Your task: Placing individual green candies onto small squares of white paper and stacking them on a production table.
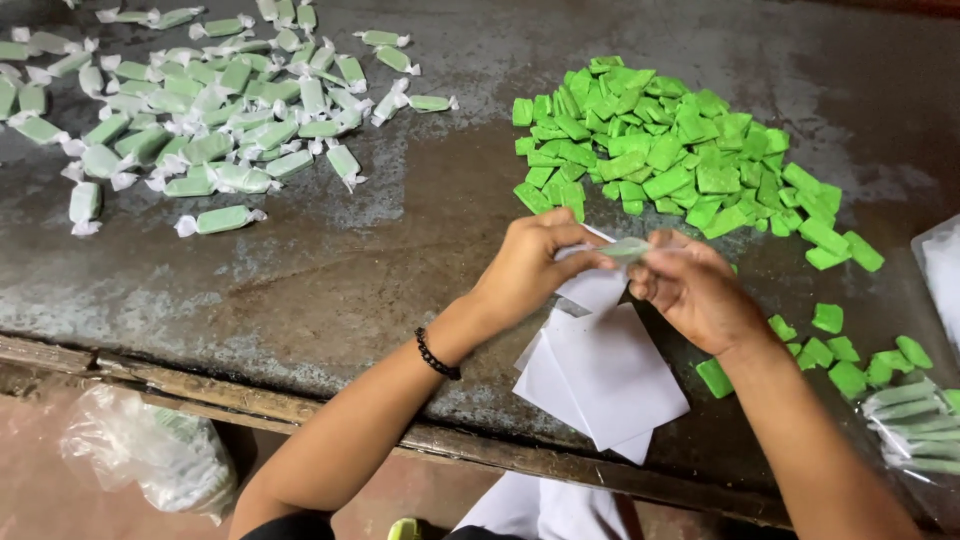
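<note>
1. The left hand point(530, 262) is curling its fingers closed on one end of a small green candy point(624, 248) half covered in clear wrapper, holding it above the table
2. The right hand point(692, 290) is pinching the other end of the same candy, fingers bent tight, so both hands are meeting over a stack of white wrapper sheets point(605, 375)
3. A black bead bracelet point(436, 356) is sitting on the left wrist
4. A heap of bare green candies point(680, 155) is lying just beyond the hands, with loose ones point(850, 365) scattered near the right forearm
5. A spread of wrapped candies point(205, 110) is lying well apart at the far left of the worn metal table point(400, 270)
6. A clear plastic bag point(145, 455) is resting on the floor below the table edge
</note>
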